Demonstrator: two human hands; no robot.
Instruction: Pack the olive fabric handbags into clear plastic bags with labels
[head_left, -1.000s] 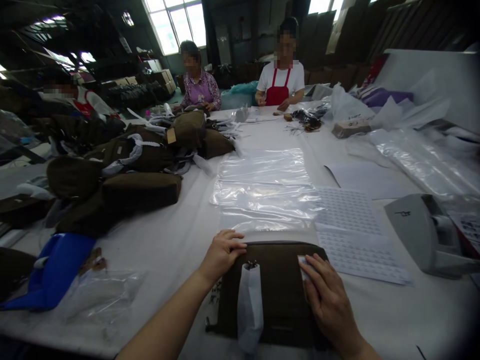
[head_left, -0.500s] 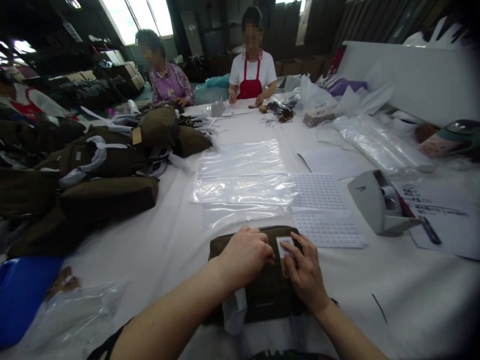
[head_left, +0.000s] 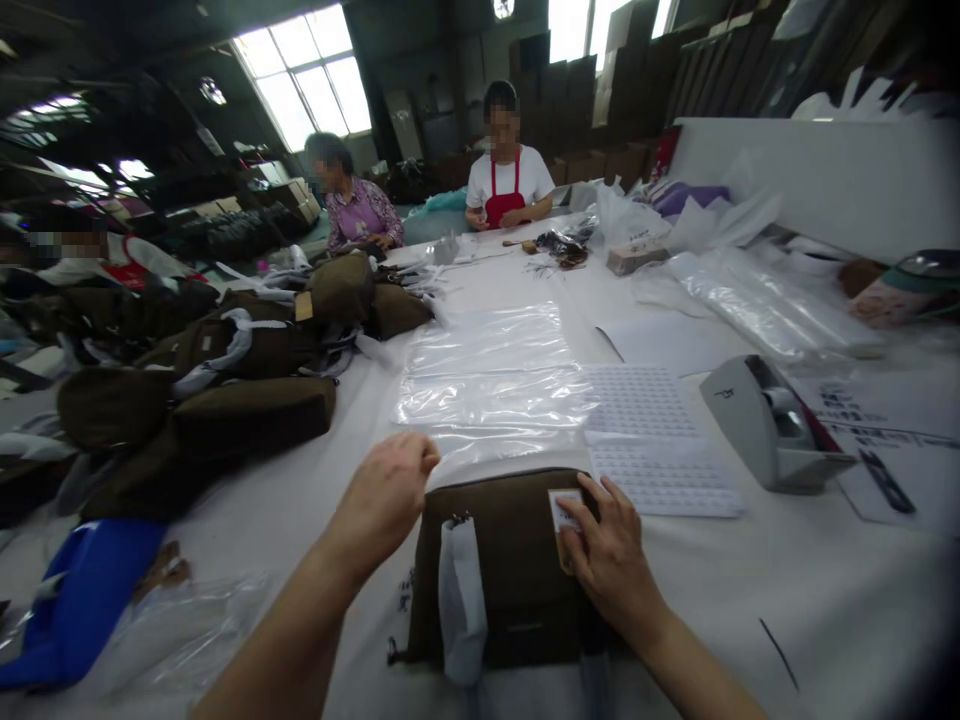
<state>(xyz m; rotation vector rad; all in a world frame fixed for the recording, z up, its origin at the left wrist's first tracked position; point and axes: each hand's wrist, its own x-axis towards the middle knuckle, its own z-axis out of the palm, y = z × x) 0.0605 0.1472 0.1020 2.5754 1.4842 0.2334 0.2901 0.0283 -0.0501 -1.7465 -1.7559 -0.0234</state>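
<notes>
A dark olive fabric bag (head_left: 517,590) lies in front of me, a white-wrapped handle (head_left: 461,600) on its left part. Near its upper right corner sits a tan hang tag with a white label (head_left: 564,510). My right hand (head_left: 615,560) rests over that corner, thumb and a fingertip closed on the tag, the other fingers reaching to the bag's edge. My left hand (head_left: 390,495) is raised beside the bag's upper left corner, its fingers curled together. Whether anything small is between them is hidden.
Clear plastic bags (head_left: 487,370) and printed label sheets (head_left: 660,440) lie beyond the bag. A grey tape dispenser (head_left: 772,425) stands right, beside a dark cutter (head_left: 885,480). Olive bags (head_left: 247,410) pile up left, above a blue plastic piece (head_left: 105,590). Two people (head_left: 510,190) work across the table.
My left hand has moved left from beside the tag to the bag's upper left corner, uncovering the bag's middle. My right hand stays at the tag. The view has tilted up slightly.
</notes>
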